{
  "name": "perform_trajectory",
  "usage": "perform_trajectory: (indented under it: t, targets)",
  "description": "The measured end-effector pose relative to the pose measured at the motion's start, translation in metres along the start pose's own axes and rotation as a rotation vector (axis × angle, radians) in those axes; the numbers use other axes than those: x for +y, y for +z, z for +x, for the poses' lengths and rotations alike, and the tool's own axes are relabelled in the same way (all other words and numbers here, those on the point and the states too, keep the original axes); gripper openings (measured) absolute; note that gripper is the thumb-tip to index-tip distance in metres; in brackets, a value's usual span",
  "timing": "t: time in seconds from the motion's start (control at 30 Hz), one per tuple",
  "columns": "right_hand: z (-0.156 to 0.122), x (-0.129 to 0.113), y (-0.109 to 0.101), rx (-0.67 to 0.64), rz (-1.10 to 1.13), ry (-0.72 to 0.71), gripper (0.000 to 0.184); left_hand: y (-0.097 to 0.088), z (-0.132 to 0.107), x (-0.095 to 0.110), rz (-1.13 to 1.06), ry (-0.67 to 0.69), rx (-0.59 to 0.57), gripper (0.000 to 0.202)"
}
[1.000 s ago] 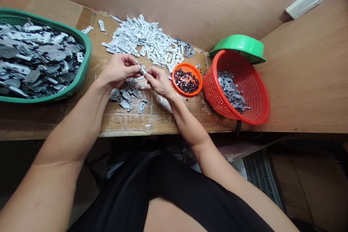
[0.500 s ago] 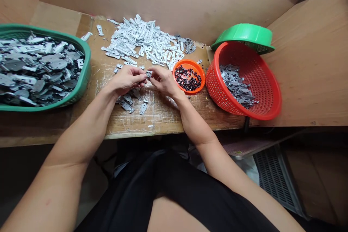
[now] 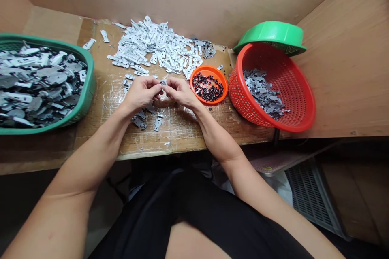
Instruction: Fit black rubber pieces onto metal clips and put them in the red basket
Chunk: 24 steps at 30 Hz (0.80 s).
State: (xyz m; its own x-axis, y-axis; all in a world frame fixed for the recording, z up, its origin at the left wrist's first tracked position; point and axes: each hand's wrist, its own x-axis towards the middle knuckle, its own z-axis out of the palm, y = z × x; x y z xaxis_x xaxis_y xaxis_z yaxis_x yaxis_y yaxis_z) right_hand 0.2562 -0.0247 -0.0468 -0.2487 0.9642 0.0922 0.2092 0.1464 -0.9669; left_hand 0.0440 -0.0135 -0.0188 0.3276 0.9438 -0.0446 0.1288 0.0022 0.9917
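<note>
Under the worktop [image 3: 185, 135], a yellow mark [image 3: 266, 168] is unreadable; left hand [image 3: 140, 93] and right hand [image 3: 181, 93] pinch a grey part [image 3: 163, 83].

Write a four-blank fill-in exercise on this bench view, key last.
Small dark parts lie in the round ____ plastic dish.
A bright green plastic basket sits behind the round ____ plastic basket.
The large dark-green plastic basket stands on the person's ____ side.
A small silvery metal piece is held by the left hand and the ____ hand.
Key: orange; red; left; right.
</note>
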Motion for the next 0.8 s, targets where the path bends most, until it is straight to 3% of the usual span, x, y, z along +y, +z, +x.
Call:
perform_trajectory:
  t: [0.33, 0.57, 0.8]
  targets:
    - [-0.004, -0.006, 0.002, -0.052, 0.141, 0.119, 0.081, 0.000, -0.003, 0.002, 0.016, 0.031, -0.015, 0.031]
    - [-0.005, -0.011, 0.006, 0.069, -0.061, 0.018, 0.083, 0.003, -0.008, 0.000, 0.224, 0.134, 0.031, 0.022]
    - [-0.011, -0.015, 0.010, 0.156, 0.043, 0.024, 0.084, 0.006, -0.010, 0.004, 0.065, 0.148, -0.042, 0.037]
